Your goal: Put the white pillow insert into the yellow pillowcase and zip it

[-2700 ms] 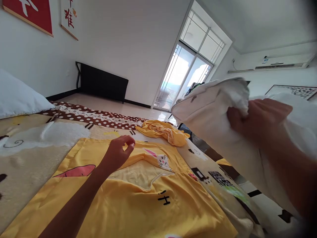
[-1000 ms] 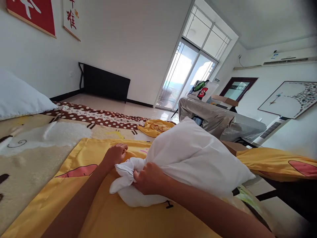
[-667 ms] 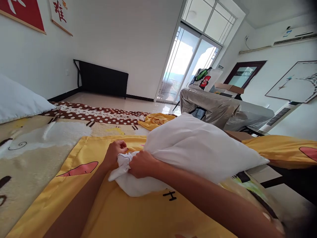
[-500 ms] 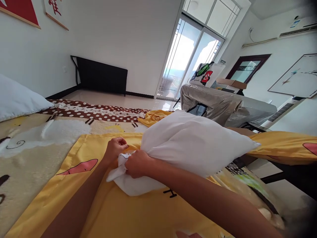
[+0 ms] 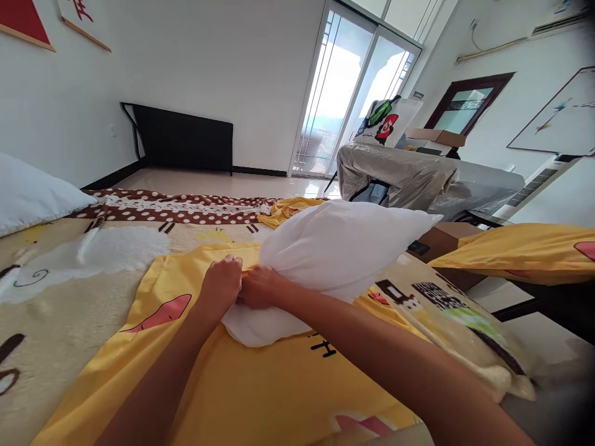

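Observation:
A yellow pillowcase with pink shapes and black lettering lies spread on the bed. On top of it rests a plump white pillow, its far end tapering up to the right. My left hand is closed on a fold of the yellow pillowcase, to the left of the pillow. Right against it, my right hand is closed at the pillow's near left corner; its fingers hide that corner. A bit of yellow cloth shows between the two hands.
A cream patterned blanket and a brown polka-dot cloth cover the bed. Another white pillow lies at left, a second yellow piece at right. Beyond stand a plastic-covered table and a black folded panel.
My left hand has closed and met my right hand. The pillow's white corner, which stuck out past my right hand, is now hidden. The pillow's far tip has shifted left.

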Available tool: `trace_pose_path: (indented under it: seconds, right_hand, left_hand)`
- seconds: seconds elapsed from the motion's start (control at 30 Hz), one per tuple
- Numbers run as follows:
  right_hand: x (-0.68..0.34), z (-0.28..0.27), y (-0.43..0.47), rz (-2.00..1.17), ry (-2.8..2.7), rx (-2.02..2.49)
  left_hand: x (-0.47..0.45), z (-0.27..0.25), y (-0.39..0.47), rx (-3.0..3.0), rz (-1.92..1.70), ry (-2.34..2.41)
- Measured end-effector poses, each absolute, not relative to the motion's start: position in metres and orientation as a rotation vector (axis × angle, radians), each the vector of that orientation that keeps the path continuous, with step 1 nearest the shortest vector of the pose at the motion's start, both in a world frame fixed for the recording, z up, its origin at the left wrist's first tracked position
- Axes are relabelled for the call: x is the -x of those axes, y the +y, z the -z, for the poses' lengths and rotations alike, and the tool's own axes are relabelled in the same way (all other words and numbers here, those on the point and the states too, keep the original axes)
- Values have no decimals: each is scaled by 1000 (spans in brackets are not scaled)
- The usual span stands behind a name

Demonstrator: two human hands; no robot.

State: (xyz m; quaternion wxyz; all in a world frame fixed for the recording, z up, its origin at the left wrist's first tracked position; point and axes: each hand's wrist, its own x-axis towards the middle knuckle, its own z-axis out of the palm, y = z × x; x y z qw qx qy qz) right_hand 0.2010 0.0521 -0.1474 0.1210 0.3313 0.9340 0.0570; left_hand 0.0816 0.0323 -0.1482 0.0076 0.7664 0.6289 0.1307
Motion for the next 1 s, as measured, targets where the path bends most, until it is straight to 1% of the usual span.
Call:
trace_pose_path:
  seconds: [0.17,0.27,0.43,0.57,0.7,1.0]
  right_hand:
    - [-196,149,62,-117,2687,-1001]
    - [-194,146,68,-105,2663,-1028]
    - [-189,143,68,-101,2628,-1048]
    - [-186,148,56,-132,2685,-981]
    - [-184,154,48,-156,2734,-929]
    - [-197,147,57,-146,2786,-999]
  left_hand:
    - [-83,149,20,-2407,-176,2007]
    - [-81,148,16,-2359,-119,2123]
    - [-79,142,17,-2296,-167,2218]
    - [-85,136,18,-2228,-250,2260]
    - [-96,131,13,-2249,-315,2223]
    - [-107,125,-3,-2360,-108,2184]
